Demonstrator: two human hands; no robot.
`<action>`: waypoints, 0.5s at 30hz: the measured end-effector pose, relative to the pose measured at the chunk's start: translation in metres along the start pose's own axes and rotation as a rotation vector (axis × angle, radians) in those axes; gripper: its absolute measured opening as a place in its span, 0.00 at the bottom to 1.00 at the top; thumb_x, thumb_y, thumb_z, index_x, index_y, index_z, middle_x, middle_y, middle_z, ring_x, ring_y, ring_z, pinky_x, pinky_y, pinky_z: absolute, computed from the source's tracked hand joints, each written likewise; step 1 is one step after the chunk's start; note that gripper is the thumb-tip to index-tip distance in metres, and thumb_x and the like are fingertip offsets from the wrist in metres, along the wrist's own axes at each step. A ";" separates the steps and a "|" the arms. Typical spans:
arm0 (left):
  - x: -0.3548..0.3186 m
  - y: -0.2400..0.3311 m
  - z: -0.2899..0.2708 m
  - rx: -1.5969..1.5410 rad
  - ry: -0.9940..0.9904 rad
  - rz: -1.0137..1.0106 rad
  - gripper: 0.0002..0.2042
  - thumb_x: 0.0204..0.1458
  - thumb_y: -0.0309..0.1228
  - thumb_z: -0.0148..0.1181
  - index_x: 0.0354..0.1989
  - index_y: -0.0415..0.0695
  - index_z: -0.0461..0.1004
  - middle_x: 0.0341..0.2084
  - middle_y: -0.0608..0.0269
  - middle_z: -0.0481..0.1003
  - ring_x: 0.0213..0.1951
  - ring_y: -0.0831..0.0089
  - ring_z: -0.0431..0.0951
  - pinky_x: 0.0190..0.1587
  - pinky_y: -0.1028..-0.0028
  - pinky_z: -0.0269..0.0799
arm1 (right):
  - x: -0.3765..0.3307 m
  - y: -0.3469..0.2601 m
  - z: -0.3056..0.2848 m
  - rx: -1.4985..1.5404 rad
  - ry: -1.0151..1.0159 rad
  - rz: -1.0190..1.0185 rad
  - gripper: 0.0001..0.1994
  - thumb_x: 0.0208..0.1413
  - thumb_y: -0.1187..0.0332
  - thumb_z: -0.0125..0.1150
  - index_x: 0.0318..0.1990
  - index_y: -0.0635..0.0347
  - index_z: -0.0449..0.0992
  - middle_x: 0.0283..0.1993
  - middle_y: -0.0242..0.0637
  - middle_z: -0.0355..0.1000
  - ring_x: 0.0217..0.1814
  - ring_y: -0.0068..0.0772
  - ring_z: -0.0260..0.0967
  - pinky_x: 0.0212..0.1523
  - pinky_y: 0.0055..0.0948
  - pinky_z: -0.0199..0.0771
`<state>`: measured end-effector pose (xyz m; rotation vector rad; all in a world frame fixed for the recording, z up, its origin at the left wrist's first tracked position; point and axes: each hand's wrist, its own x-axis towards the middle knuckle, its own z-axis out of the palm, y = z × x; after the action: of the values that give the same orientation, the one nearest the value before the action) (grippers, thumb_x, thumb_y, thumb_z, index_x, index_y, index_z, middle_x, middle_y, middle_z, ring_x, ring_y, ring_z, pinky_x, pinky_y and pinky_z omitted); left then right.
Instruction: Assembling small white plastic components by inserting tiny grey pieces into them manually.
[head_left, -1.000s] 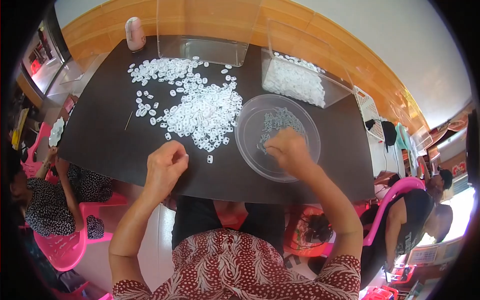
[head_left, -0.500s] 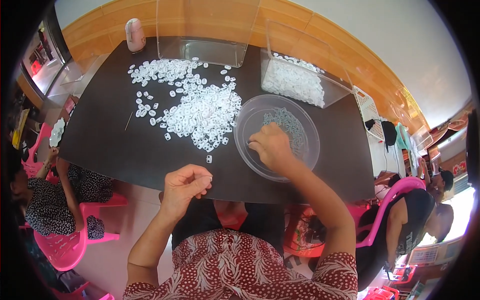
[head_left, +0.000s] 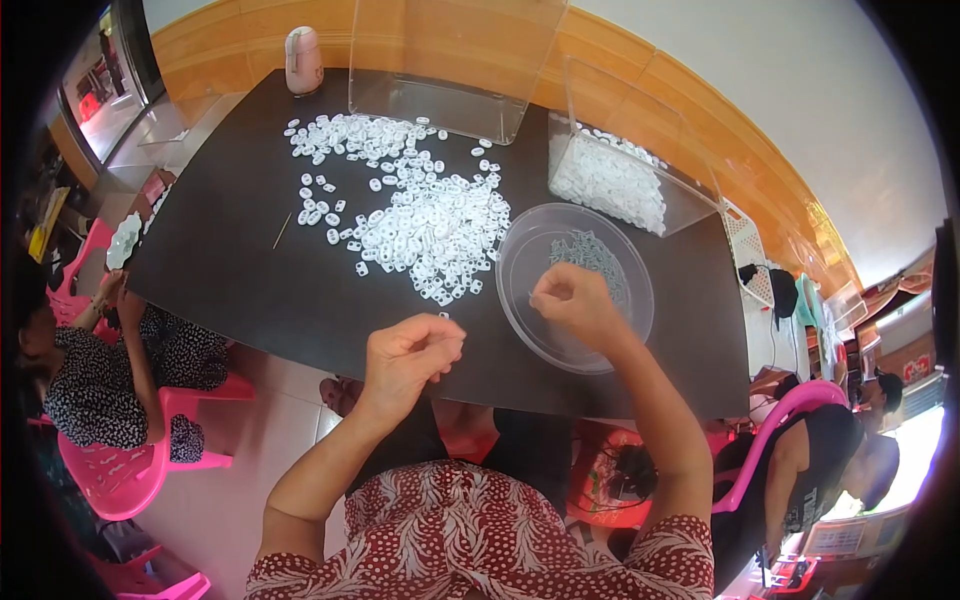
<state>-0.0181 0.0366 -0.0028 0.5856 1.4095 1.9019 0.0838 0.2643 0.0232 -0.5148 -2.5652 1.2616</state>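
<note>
Overhead view of a dark rectangular table point(head_left: 240, 270) with a person seated at its near edge. A round clear plastic bowl point(head_left: 520, 290), near right on the table, holds a small heap of grey metal pieces point(head_left: 592, 258) against its far wall. The right hand point(head_left: 568, 300) is over the bowl's middle, fingers pinched together; whatever they grip is too small to make out. The left hand point(head_left: 405, 355) is loosely clenched at the near table edge, thumb against the fingertips; whether anything lies between them cannot be told. Far right of the bowl stands a clear rectangular plastic box point(head_left: 690, 190), tilted open, with a layer of small white plastic parts point(head_left: 608, 180) inside. A second clear plastic box point(head_left: 440, 110) stands at the far centre and appears to hold nothing. A loose spread of white plastic rings point(head_left: 420, 215) covers the table centre, its nearest pieces just beside the bowl's left rim. A thin wooden stick point(head_left: 283, 230) lies left of the spread, and a pale rounded container point(head_left: 303, 60) stands at the far left corner. The left part of the table is bare dark surface. Pink plastic chairs point(head_left: 120, 470) and seated people flank the table on both sides.
</note>
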 end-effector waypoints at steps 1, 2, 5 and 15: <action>0.004 0.003 0.004 0.028 -0.006 0.006 0.06 0.49 0.22 0.59 0.35 0.37 0.77 0.23 0.66 0.74 0.22 0.83 0.70 0.24 0.84 0.65 | -0.001 -0.002 -0.004 0.096 -0.039 0.074 0.03 0.46 0.75 0.60 0.26 0.63 0.72 0.26 0.31 0.71 0.28 0.19 0.67 0.30 0.21 0.67; 0.009 0.003 0.010 0.026 -0.005 0.010 0.06 0.49 0.22 0.59 0.35 0.37 0.77 0.23 0.66 0.74 0.22 0.83 0.70 0.24 0.84 0.65 | -0.002 -0.004 -0.007 0.192 -0.077 0.148 0.03 0.46 0.74 0.61 0.28 0.62 0.73 0.29 0.30 0.72 0.31 0.18 0.68 0.32 0.20 0.68; 0.032 0.001 0.031 0.494 -0.022 0.413 0.09 0.47 0.23 0.57 0.38 0.39 0.75 0.24 0.60 0.75 0.25 0.74 0.74 0.28 0.74 0.68 | -0.008 -0.009 -0.009 0.432 -0.091 0.240 0.04 0.45 0.76 0.63 0.29 0.62 0.73 0.30 0.30 0.73 0.32 0.18 0.69 0.34 0.19 0.68; 0.026 0.001 0.029 0.044 -0.125 0.039 0.06 0.50 0.24 0.60 0.35 0.37 0.76 0.24 0.66 0.74 0.24 0.84 0.69 0.26 0.84 0.64 | -0.031 -0.024 0.000 0.482 -0.015 0.001 0.05 0.48 0.79 0.60 0.33 0.63 0.76 0.31 0.26 0.72 0.32 0.13 0.65 0.32 0.15 0.65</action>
<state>-0.0155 0.0745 0.0055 0.7454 1.3712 1.8353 0.1075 0.2384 0.0406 -0.4026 -2.1529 1.8082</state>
